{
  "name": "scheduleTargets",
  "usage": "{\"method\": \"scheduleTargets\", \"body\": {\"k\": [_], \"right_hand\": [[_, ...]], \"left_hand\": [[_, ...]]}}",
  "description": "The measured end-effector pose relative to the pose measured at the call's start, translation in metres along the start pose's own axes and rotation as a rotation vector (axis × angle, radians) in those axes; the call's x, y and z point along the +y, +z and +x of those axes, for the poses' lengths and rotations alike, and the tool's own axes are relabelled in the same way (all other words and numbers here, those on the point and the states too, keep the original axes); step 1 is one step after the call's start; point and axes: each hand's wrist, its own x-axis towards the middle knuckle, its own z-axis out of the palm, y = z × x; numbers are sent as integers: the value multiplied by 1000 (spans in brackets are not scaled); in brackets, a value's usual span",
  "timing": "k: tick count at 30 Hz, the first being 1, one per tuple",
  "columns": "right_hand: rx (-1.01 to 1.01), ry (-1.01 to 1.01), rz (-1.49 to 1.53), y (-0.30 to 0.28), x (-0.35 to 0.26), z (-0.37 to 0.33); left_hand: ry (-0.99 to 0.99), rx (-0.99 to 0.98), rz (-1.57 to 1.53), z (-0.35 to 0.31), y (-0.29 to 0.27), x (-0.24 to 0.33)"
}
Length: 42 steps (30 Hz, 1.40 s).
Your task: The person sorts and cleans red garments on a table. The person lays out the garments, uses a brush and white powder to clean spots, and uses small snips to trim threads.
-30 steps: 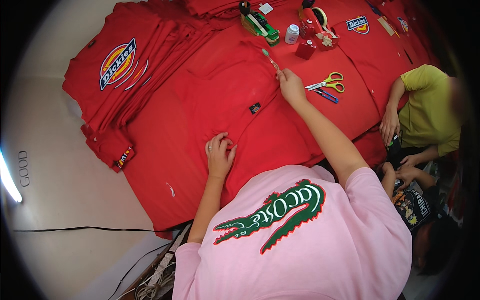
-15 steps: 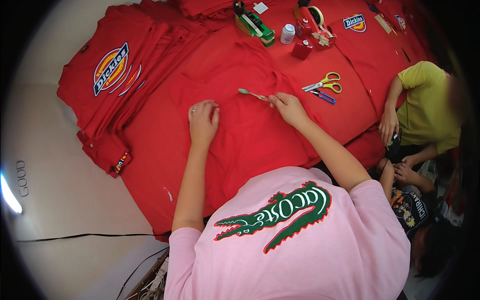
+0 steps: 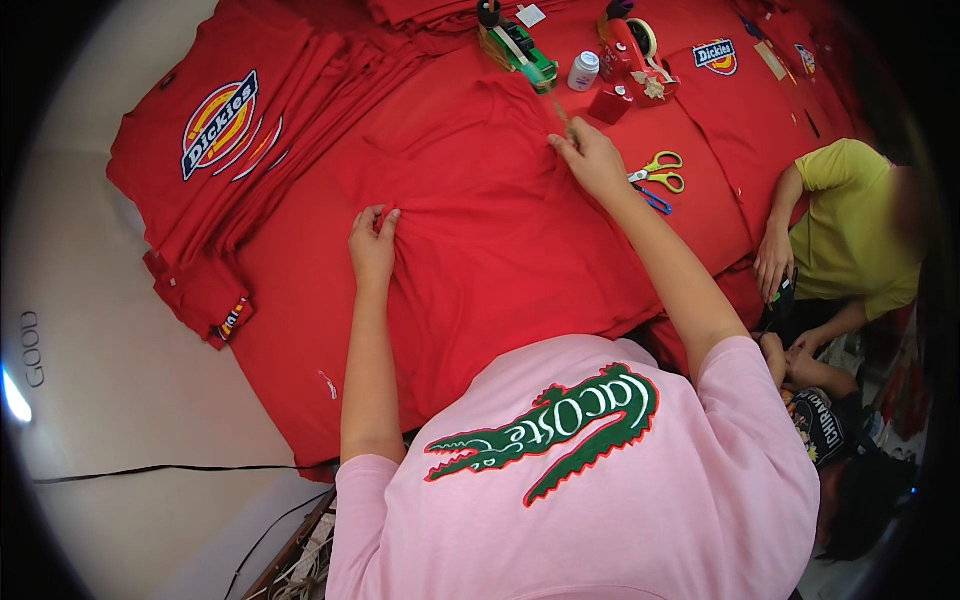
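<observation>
A red T-shirt (image 3: pixel 490 250) lies loosely spread before me, with creases running across it from its left side. My left hand (image 3: pixel 373 248) pinches a fold of its cloth between thumb and fingers. In my right hand (image 3: pixel 594 162) is a toothbrush (image 3: pixel 562 113), raised near the far right part of the shirt, its head end pointing away from me. The grip covers much of the handle, and motion blurs the rest. Just right of my right wrist lie yellow-handled scissors (image 3: pixel 664 172) and small blue thread snips (image 3: pixel 655 200).
Red shirts with a printed badge (image 3: pixel 222 125) are stacked at left. Far back stand a green tape dispenser (image 3: pixel 520 58), white bottle (image 3: pixel 583 71) and red tape dispenser (image 3: pixel 640 65). At right, a person in a yellow shirt (image 3: pixel 850 215) rests a hand by the table edge.
My left hand has moved left and closed on the shirt's cloth, pulling creases into it. My right hand has moved up and right with the toothbrush, which now points away instead of left.
</observation>
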Motion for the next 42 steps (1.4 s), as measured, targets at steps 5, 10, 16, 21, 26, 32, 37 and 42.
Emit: {"method": "scheduleTargets", "body": {"k": [5,10,16,21,26,32,37,42], "right_hand": [[-100,-229,-268,33,19,11],[91,-176,-321,20,22,36],[109,-57,-252,24,-12,45],[-101,41,-57,30,-64,-13],[-420,-71,-95,71,-57,-85],[-167,198,-66,42,-4,-45],[-296,36,4,59,-41,-64],[-287,121,-60,86,-43,-53]], "left_hand": [[-65,-67,-217,7,11,-27],[4,66,-241,2,0,-11],[111,88,317,14,-5,-4],[491,81,395,-27,25,15],[442,-178,568,-65,65,14],[383,-179,632,-67,63,10],[378,-134,635,-67,64,5],[280,-79,644,-69,60,12]]}}
